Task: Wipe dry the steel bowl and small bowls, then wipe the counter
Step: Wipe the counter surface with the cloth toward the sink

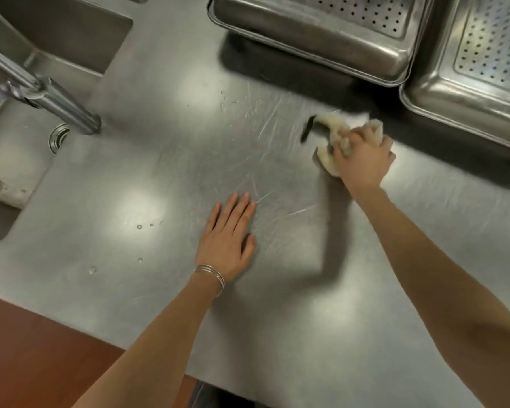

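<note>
A scratched steel counter (159,178) fills the head view. My right hand (364,160) grips a crumpled pale cloth (333,125) and presses it on the counter at the right, just in front of the steel pans. The cloth is blurred with motion. My left hand (227,234) lies flat on the counter near the middle, fingers straight, with thin bangles at the wrist. No bowl is in view.
Two perforated steel pans (321,51) (465,92) stand at the back right. A sink (15,148) with a faucet (59,104) and drain sits at the left. A few water drops (139,226) lie near the front left. The counter's front edge borders a reddish floor (42,354).
</note>
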The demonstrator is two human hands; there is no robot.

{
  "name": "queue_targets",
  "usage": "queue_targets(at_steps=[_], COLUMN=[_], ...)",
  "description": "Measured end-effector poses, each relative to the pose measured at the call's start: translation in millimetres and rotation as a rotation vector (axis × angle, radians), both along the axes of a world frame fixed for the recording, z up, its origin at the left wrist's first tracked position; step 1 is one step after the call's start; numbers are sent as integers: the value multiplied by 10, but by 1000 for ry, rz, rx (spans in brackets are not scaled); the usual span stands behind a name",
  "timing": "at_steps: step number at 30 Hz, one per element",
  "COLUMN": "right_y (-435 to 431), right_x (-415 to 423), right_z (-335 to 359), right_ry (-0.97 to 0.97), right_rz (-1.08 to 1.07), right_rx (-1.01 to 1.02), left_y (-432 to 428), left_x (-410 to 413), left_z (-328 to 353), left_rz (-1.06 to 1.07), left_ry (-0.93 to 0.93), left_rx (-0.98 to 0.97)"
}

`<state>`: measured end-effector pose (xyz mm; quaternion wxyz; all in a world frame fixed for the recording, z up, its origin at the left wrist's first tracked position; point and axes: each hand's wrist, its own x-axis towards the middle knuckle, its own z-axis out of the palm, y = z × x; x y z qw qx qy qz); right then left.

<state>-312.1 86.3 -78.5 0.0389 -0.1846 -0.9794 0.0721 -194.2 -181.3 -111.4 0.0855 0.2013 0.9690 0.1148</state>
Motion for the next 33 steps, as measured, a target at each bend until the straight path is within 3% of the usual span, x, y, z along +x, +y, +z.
queue_targets(at_steps=[2,5,8,12,16,18,23,28,30,33], right_y=[-130,-592,-937,-721,-1069,-1449,-2143,-1655,-1316,-1278], right_x=[-519,-1021,-1003,-803,-1114,-1287,-1123,-452,-511,-851], right_z=[69,84,78,80,47,46,4,-106,-92,-14], right_ry=[-40,-68,-16,-66,-64,-73,-47,96,125,45], right_rz=[-36,88,298,675,371,369,668,1219,1202,811], right_rx=[10,32,16,7,22,51,25,-58,-15,-17], left_y=[-11,-17,-26,-16,-18,-28,-23,-31,-37,-29], left_x=[-2,-8,-16,0,-3,-4,-7,-1,3,2], left_z=[2,-8,6,41,45,27,22,35,38,34], left_rz=[4,-1,1,23,19,18,26,15,12,14], left_ry=[1,-1,-7,-27,-22,-14,-18,-24,-29,-19], left_rx=[21,54,59,99,104,109,129,125,129,148])
